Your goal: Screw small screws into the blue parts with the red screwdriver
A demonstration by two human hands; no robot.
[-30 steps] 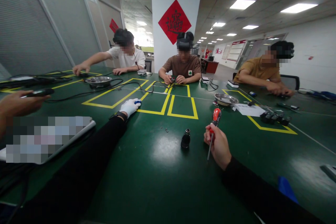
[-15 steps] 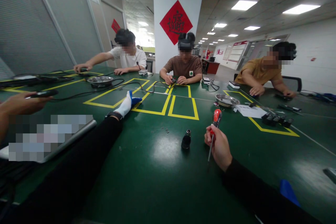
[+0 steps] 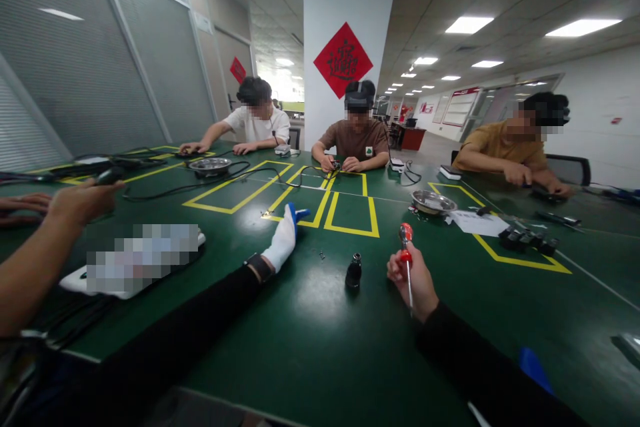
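The left hand (image 3: 283, 240), in a white glove with blue finger parts, is stretched forward over the green surface (image 3: 310, 360), near the yellow tape (image 3: 353, 233). Its fingers are extended and one blue digit is spread to the side, so the hand is held rather wide, and no object is seen in it. Whether the surface is touched by it cannot be told. At its wrist a dark band (image 3: 259, 268) is worn, and the arm is laid out long and low from the lower left.

By the right hand (image 3: 416, 278), which is bare, a screwdriver (image 3: 406, 235) is held in curled fingers. The red and black handle is pointed up and away, while the metal shaft is directed downward, in front of the palm.

Between the two hands, a black conical part (image 3: 353, 271) is placed upright on the surface. Some small metal pieces (image 3: 322, 255) are scattered near it, on its left. Beyond the screwdriver, a metal bowl (image 3: 434, 213) is seen.
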